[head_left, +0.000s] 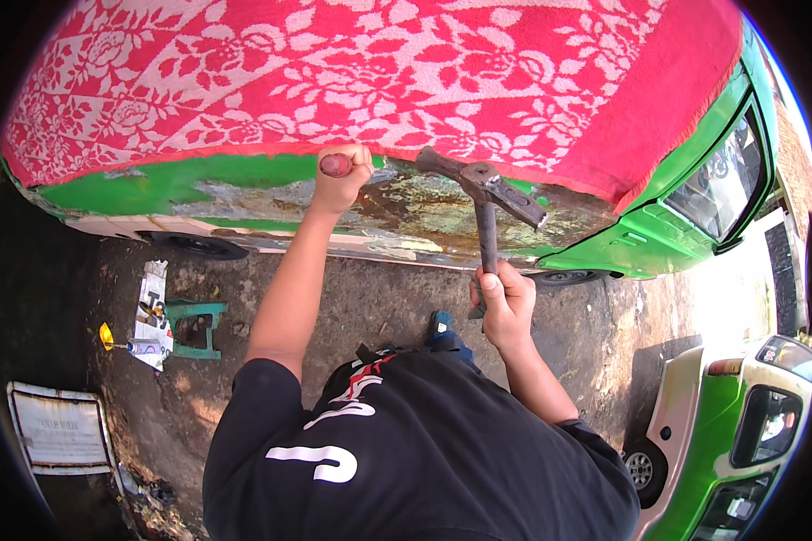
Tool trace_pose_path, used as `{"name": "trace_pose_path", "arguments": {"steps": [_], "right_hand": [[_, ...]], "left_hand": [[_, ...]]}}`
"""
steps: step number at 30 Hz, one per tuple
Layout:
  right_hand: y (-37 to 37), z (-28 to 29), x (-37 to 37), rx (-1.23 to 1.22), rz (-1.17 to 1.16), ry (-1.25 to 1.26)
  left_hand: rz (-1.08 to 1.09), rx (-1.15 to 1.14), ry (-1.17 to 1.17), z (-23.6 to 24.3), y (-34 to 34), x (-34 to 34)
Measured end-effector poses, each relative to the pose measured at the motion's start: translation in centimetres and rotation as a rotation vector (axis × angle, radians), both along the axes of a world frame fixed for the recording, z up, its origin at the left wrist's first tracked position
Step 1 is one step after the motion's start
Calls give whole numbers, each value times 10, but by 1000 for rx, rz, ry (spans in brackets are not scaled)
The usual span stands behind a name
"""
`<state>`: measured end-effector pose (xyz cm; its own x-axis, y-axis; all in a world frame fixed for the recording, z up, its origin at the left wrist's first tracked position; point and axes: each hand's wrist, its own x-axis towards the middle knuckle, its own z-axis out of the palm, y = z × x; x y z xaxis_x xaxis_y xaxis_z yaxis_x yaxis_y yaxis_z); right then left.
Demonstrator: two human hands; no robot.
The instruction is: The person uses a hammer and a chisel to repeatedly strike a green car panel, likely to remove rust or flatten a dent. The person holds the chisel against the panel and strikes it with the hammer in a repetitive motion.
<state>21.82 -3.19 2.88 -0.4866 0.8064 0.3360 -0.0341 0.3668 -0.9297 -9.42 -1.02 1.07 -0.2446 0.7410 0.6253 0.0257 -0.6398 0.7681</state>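
Note:
My left hand [342,186] is closed on a short tool [336,165], its round reddish end toward me, against the van's side just below the pink floral cloth [352,72]; the rest of the tool is hidden. My right hand [510,307] grips the shaft of a metal hammer [481,180], whose worn head is raised to the right of my left hand. Behind both hands, the green van [90,189] has a long patch of scraped paint and rusty, mottled metal [424,212]. The cloth covers the upper part of the van, down to this patch.
A small green stool [203,349] with paper [153,311] and a can [144,347] stands at the left on stained ground. A white-framed board [56,428] is at lower left. Another green and white vehicle [731,433] stands at lower right. The van's front door [659,248] is at right.

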Motion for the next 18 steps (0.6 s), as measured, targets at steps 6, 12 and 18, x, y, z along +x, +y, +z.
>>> {"name": "trace_pose_path", "arguments": {"steps": [6, 12, 18], "right_hand": [[0, -10, 2, -44, -7, -13], [0, 2, -3, -58, 15, -84], [-2, 28, -14, 292, 71, -79]], "left_hand": [[-29, -3, -4, 3, -1, -3], [0, -29, 76, 6, -1, -1], [61, -16, 341, 9, 1, 5]]}}
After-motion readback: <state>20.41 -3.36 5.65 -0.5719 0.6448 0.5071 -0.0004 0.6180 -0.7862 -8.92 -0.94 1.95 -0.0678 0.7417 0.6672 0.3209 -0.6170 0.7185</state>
